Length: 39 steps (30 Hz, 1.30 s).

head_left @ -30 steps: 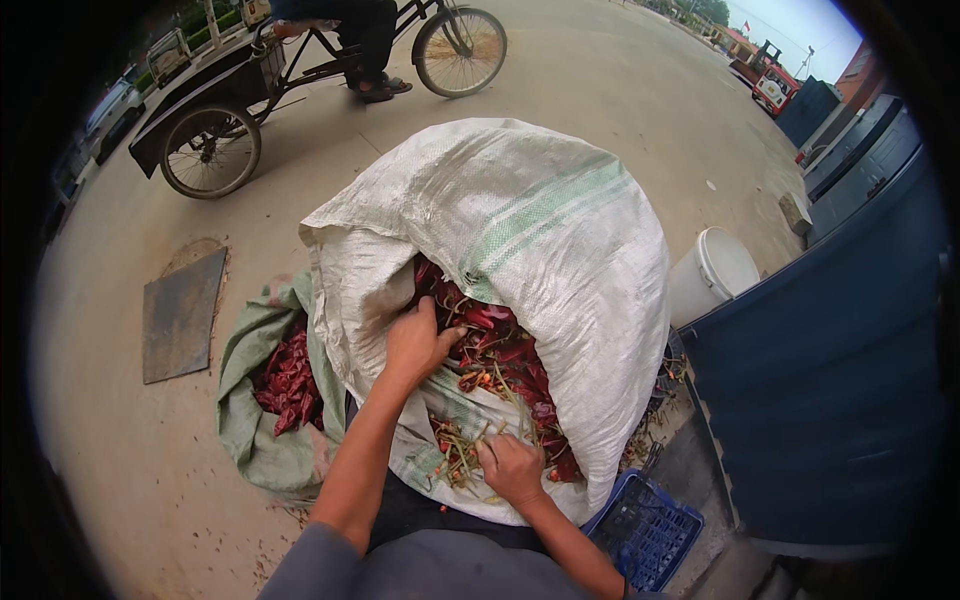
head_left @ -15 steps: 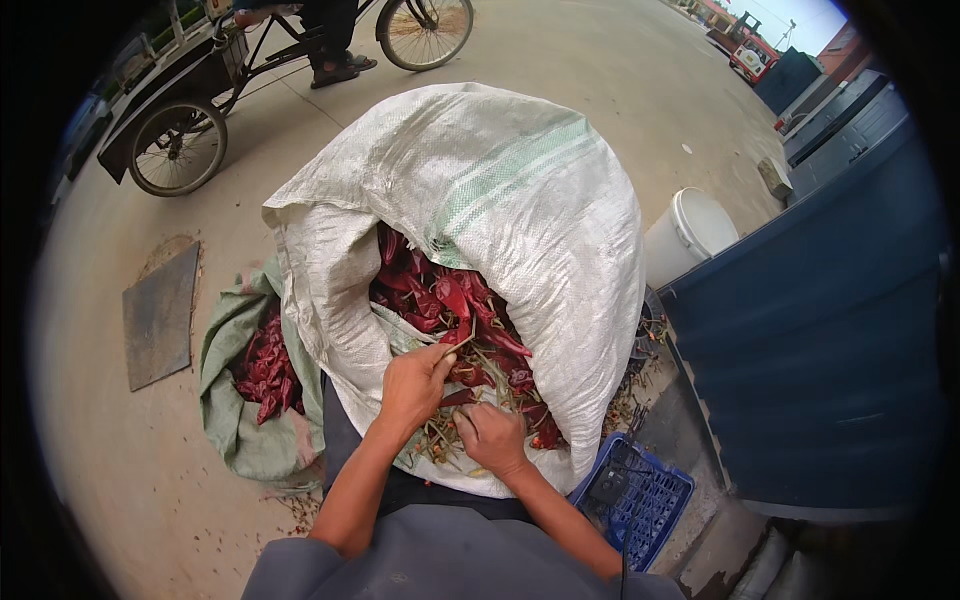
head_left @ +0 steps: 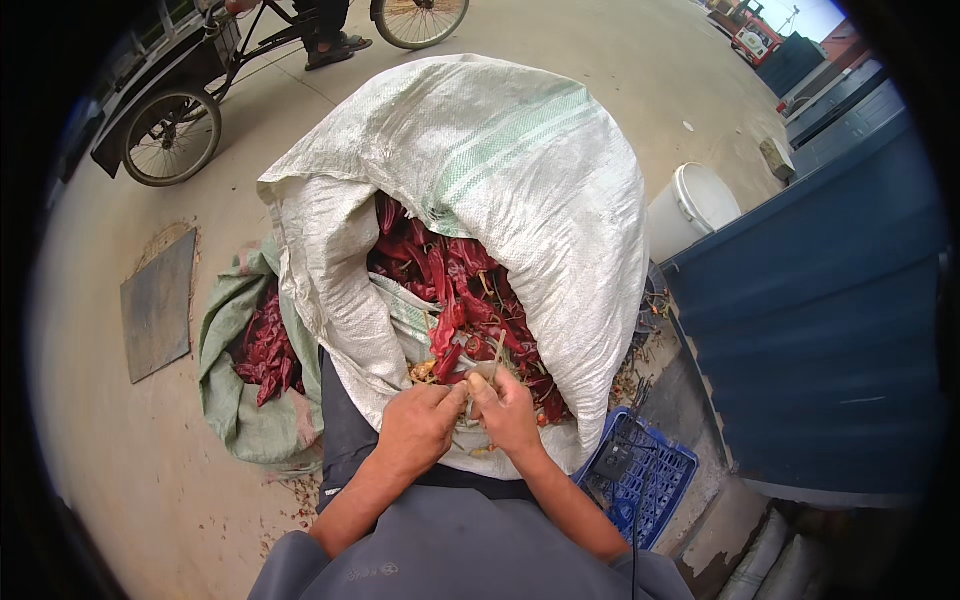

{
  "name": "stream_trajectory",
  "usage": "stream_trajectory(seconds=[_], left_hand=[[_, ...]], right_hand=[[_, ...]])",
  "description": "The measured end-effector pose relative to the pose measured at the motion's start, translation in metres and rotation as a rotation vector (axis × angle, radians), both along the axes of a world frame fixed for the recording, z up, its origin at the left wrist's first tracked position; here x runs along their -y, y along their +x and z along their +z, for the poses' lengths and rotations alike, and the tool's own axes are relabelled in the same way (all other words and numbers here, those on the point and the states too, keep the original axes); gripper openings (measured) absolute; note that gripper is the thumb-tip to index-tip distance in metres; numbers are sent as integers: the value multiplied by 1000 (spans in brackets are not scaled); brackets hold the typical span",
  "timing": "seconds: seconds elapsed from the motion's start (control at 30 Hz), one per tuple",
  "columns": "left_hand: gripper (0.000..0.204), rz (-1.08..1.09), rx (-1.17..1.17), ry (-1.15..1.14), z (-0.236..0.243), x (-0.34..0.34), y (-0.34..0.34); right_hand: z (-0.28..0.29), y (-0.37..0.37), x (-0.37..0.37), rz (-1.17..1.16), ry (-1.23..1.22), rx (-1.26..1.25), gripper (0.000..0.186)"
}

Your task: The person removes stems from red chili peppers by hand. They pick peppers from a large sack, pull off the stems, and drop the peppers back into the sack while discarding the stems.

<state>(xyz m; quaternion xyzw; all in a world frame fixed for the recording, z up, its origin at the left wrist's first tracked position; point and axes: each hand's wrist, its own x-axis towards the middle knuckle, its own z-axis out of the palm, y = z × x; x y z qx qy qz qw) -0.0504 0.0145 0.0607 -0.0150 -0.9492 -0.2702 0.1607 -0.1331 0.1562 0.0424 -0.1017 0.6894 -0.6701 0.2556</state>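
A large white woven sack (head_left: 540, 190) lies open in front of me, full of dried red chili peppers (head_left: 415, 250). My left hand (head_left: 420, 420) and my right hand (head_left: 508, 412) meet at the sack's near edge, fingertips together. Between the left fingers is the end of a dried red chili pepper (head_left: 448, 362), partly hidden by them. My right thumb and forefinger are pinched, and a pale chili stem (head_left: 499, 350) sticks up from them. Loose stems and pepper bits lie under both hands.
A green sack (head_left: 225, 400) of red peppers stands at the left, near a dark flat plate (head_left: 158, 305). On the right are a blue plastic crate (head_left: 668, 480), a white bucket (head_left: 705, 200) and a blue metal panel (head_left: 820, 330). A cargo tricycle (head_left: 170, 135) with a person stands far left.
My left hand has moved down and toward the right hand, bringing a pepper with it. The right hand has risen slightly, and the two now meet.
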Motion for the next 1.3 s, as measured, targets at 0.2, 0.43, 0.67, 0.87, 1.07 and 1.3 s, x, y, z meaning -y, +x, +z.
stream_trajectory(seconds=[0.2,0.43,0.67,0.87,1.07,1.3], left_hand=[[41,1,-96,450,-4,10,-14],[44,344,294,184,-18,30,-74],[51,294,190,1090,-47,35,-57],[70,177,292,1522,1,14,-15],[68,11,340,1689,-19,15,12],[14,224,120,2020,-31,18,10]], right_hand=[[-1,-9,-15,-40,113,-57,22],[31,-31,-58,-267,-924,443,45],[18,-18,-57,-182,-187,165,38],[8,0,-14,84,173,-215,41],[7,8,-2,170,279,-125,30],[21,-10,3,199,359,-763,26]])
